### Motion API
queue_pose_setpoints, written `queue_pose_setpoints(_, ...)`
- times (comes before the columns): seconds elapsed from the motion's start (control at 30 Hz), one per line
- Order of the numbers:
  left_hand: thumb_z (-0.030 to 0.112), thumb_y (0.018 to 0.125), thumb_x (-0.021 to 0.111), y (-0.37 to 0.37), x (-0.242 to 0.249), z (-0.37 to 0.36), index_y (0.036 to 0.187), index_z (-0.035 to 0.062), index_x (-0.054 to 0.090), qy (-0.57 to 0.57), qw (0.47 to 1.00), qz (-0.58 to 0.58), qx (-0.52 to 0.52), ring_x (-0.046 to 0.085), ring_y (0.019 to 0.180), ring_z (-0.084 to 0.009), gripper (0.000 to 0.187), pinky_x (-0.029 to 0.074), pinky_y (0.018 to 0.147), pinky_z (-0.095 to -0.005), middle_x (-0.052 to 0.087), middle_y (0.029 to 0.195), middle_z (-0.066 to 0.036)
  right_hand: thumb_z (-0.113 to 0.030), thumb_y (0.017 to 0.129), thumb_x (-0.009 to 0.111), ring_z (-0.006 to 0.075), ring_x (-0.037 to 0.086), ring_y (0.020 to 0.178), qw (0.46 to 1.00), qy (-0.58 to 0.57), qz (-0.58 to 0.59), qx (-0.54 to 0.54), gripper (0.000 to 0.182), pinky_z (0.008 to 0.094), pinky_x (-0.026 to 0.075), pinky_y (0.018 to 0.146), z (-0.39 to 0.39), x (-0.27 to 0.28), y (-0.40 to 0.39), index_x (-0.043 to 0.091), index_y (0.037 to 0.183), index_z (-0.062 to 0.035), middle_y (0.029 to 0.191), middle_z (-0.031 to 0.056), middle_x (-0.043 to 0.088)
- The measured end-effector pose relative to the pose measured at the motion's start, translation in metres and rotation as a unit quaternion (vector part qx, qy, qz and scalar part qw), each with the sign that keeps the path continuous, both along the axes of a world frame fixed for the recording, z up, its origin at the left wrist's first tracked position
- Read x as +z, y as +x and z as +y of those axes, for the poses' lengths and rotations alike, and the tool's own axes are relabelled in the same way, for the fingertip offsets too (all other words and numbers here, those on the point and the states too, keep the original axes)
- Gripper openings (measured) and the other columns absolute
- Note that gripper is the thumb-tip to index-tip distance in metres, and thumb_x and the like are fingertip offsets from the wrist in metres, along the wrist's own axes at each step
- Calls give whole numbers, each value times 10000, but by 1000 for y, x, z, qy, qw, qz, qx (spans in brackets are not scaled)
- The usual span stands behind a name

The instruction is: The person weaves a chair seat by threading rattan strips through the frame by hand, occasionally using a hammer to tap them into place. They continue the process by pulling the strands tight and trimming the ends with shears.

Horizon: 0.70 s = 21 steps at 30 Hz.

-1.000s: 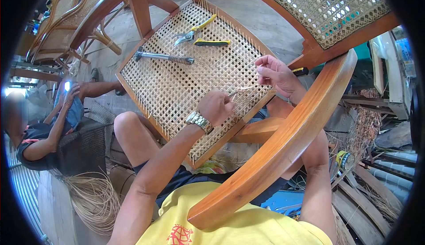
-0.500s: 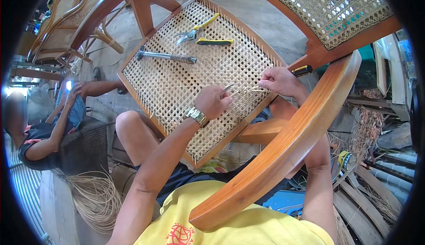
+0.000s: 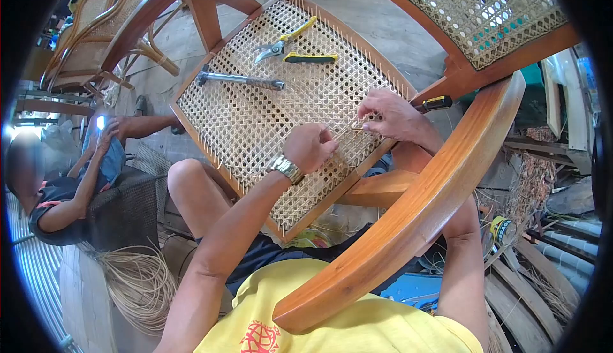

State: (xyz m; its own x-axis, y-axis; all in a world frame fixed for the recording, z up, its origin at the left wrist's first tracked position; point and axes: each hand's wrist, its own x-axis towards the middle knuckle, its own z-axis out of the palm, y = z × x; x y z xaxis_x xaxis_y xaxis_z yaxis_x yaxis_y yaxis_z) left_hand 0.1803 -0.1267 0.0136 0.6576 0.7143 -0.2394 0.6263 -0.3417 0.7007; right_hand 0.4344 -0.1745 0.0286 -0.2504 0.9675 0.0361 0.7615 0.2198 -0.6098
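Cane seat (image 3: 252, 120), nr lower-right edge: L hand (image 3: 310, 147) pinched closed, R hand (image 3: 396, 117) curled, grip unclear; keep strand (image 3: 347, 130) flat, taut.

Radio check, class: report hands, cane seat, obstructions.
Left hand curled, right hand fingers bent; grip contents unclear. Cane seat woven, under both hands. Hammer and shears on seat, clear of hands.

The woven cane seat (image 3: 255, 113) carries a hammer (image 3: 237, 80) and yellow-handled pruning shears (image 3: 277, 48).
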Motion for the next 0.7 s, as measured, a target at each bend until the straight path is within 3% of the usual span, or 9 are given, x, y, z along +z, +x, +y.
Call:
queue_pose_setpoints(0.03, 257, 834, 800, 6, 1, -2, 807, 62, 709, -2, 1000, 11, 4, 657, 598, -156, 217, 518, 598, -311, 701, 695, -72, -252, 857, 755, 271, 631, 900, 996, -76, -4, 38, 226, 398, 488, 763, 2, 2, 0, 679, 872, -40, 809, 93, 622)
queue_pose_setpoints(0.07, 257, 834, 800, 11, 0, -3, 807, 62, 709, -3, 1000, 11, 3, 657, 598, -156, 217, 518, 598, -311, 701, 695, -72, -252, 857, 755, 271, 631, 900, 996, -77, -5, 37, 226, 398, 488, 763, 4, -1, -1, 679, 872, -40, 809, 93, 622)
queue_pose_setpoints(0.13, 261, 833, 809, 18, -3, -3, 819, 60, 714, 14, 999, 42, 12, 639, 572, -129, 223, 506, 564, -303, 694, 677, -59, -396, 880, 702, 313, 646, 773, 992, -122, -25, -19, 364, 424, 511, 727, 7, -5, -5, 682, 812, -39, 776, 143, 649)
queue_pose_setpoints(0.27, 243, 840, 810, 20, -9, 1, 837, 51, 718, -57, 998, 26, 30, 618, 548, -98, 213, 488, 522, -278, 686, 664, -42, -488, 878, 686, 324, 650, 710, 992, -114, -41, -34, 461, 441, 512, 676, 6, -5, -8, 689, 776, -38, 733, 155, 655)
queue_pose_setpoints(0.33, 214, 852, 802, 20, -15, 2, 857, 39, 720, -103, 992, -44, 50, 605, 545, -71, 193, 474, 499, -247, 688, 672, -26, -319, 850, 738, 286, 650, 675, 995, -93, -1, -25, 296, 401, 509, 644, 5, -9, -6, 695, 792, -32, 698, 129, 646)
queue_pose_setpoints(0.47, 200, 864, 782, 21, -19, 4, 873, 33, 724, -79, 996, -20, 32, 609, 558, -73, 177, 489, 518, -249, 700, 692, -33, -192, 800, 691, 273, 675, 690, 993, -96, 15, -62, 169, 380, 533, 664, 5, -17, -5, 693, 806, -23, 709, 126, 659)
queue_pose_setpoints(0.57, 225, 867, 777, 15, -9, 5, 885, 30, 725, -25, 1000, 6, -6, 618, 571, -79, 203, 502, 544, -258, 702, 687, -36, -209, 810, 643, 327, 666, 752, 992, -100, 43, -63, 184, 419, 532, 726, 3, -17, -4, 690, 836, -33, 792, 160, 680)
queue_pose_setpoints(0.7, 254, 872, 767, 2, -2, 4, 881, 25, 730, -50, 998, 31, -27, 625, 586, -82, 232, 508, 570, -262, 708, 685, -43, -201, 830, 659, 319, 664, 773, 994, -59, 82, -48, 198, 417, 528, 736, 3, -18, -2, 680, 894, -14, 817, 162, 676)
